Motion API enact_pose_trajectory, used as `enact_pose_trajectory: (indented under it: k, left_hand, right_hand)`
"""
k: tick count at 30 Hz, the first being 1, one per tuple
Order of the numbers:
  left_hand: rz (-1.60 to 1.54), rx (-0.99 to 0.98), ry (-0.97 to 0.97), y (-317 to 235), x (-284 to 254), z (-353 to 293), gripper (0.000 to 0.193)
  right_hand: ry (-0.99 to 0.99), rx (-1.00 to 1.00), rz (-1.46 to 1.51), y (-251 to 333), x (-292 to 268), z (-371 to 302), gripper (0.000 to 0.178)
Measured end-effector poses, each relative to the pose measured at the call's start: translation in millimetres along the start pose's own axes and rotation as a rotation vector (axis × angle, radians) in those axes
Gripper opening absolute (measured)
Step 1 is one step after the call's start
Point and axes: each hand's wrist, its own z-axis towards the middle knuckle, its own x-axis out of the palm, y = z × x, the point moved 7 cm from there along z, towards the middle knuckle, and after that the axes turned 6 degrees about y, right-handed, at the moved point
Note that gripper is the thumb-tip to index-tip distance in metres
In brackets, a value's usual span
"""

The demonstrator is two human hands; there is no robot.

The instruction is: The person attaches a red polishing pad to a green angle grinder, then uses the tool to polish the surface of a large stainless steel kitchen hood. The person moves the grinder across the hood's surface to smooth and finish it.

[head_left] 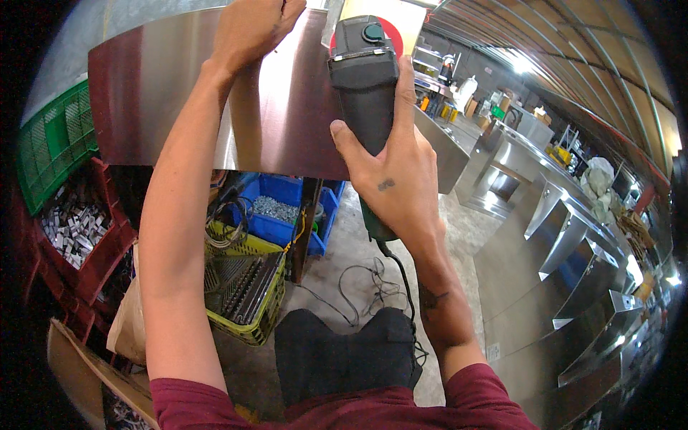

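My right hand [390, 168] is wrapped round the dark body of an angle grinder [365, 93], thumb along one side and forefinger stretched along the other. Beyond the tool's head shows part of a red disc [393, 32]. Its cord hangs down past my right forearm. Under both arms lies a shiny bent metal sheet [161, 93]. At its far side my left hand [261, 29] is closed, fingers curled, close to the sheet's edge. The top of the picture cuts into this hand, so what it grips, if anything, is hidden.
Below the sheet stand a blue bin [276, 226] of small metal parts and a yellow-green crate [247, 287]. At left are a green crate [61, 143] and a red bin [100, 265] of metal pieces. Bent metal panels [559, 236] fill the right; a loose cord [351, 287] lies on the floor.
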Motion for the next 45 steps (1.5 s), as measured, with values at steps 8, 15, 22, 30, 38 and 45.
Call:
enact_pose_trajectory:
  k: [8,15,22,30,38,45]
  left_hand:
    - [-0.061,-0.065,-0.030,-2.4,-5.6,3.3,0.032]
    - [0.019,-0.026,-0.026,2.1,-0.8,5.4,0.040]
    - [-0.010,-0.067,0.052,13.4,7.3,5.0,0.042]
    - [0.014,-0.094,0.071,13.5,6.4,5.1,0.040]
    - [0.055,-0.128,0.095,15.4,7.6,3.8,0.041]
    - [0.070,-0.146,0.135,16.6,8.6,5.3,0.044]
  right_hand:
    - [-0.007,0.072,0.060,-15.0,-13.3,-14.8,0.108]
    - [-0.019,0.108,0.036,-31.5,-24.1,-34.1,0.108]
    - [-0.028,0.141,0.079,-46.1,-33.5,-51.4,0.108]
    - [-0.013,0.230,0.090,-59.1,-43.6,-69.1,0.107]
    - [0.026,0.321,0.140,-74.3,-47.3,-83.5,0.107]
    - [-0.100,0.291,0.178,-74.2,-53.6,-87.5,0.108]
